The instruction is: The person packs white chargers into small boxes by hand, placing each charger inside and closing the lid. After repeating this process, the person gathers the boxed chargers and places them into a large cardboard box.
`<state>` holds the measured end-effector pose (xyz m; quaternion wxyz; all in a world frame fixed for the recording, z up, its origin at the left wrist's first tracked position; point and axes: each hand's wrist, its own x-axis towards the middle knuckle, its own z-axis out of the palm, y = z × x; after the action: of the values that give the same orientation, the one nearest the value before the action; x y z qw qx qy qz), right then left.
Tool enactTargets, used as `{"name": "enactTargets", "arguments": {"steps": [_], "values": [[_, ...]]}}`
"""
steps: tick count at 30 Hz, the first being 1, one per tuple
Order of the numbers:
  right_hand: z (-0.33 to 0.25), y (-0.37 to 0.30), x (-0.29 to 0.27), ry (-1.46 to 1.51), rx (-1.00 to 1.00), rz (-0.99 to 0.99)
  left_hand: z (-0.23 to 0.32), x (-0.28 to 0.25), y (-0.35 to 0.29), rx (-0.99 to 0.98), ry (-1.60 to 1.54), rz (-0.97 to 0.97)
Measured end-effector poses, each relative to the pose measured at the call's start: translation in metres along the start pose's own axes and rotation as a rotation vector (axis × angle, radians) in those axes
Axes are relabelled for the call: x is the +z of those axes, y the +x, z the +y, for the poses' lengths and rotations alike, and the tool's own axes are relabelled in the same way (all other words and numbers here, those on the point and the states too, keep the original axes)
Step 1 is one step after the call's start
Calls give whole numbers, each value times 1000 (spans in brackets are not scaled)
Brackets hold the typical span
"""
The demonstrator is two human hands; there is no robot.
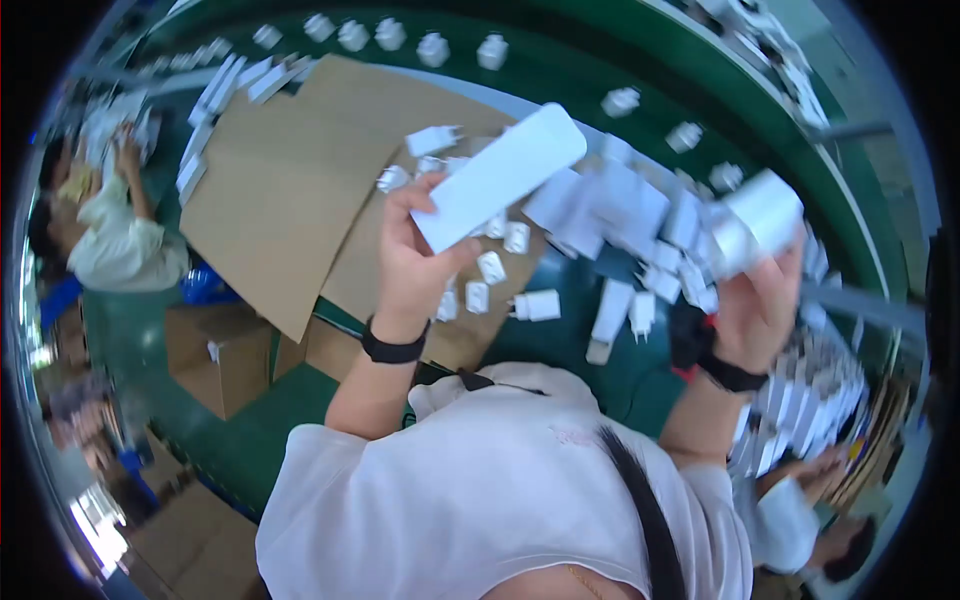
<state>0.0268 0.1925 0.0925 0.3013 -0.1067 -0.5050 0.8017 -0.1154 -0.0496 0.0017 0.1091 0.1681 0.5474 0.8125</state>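
Observation:
My left hand is closed on a long white carton with a rounded far end, tilted up to the right above the table. Over on the right, my right hand grips a shiny white box-like piece; motion blurs it, so its exact kind is unclear. White plug chargers lie scattered on the cardboard and the green surface between my hands, one of them a two-pin charger. White cartons lie in a loose, blurred heap beyond them. Each wrist wears a black band.
Brown cardboard sheets cover the table's left side. A green conveyor belt carrying spaced chargers runs along the far side. Stacked white boxes stand at right, and an open carton is at lower left. Other people work at both sides.

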Motion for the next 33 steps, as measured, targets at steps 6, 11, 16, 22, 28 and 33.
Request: {"name": "enactTargets", "arguments": {"steps": [6,11,16,22,28,33], "values": [[-16,-50,9,5,-175,153,13,60,-64,-681,-618,-165],[-27,-85,4,-162,-265,68,14,78,-97,-642,-495,-319],[-24,-101,2,-417,-338,65,18,87,-110,-700,-636,-303],[-24,-105,6,-451,-313,89,10,76,-114,-601,-608,-263],[-17,-100,15,-499,-152,-4,9,55,-105,-562,-483,-235],[-16,-102,26,-469,-152,34,7,55,-110,-158,64,-178]]}}
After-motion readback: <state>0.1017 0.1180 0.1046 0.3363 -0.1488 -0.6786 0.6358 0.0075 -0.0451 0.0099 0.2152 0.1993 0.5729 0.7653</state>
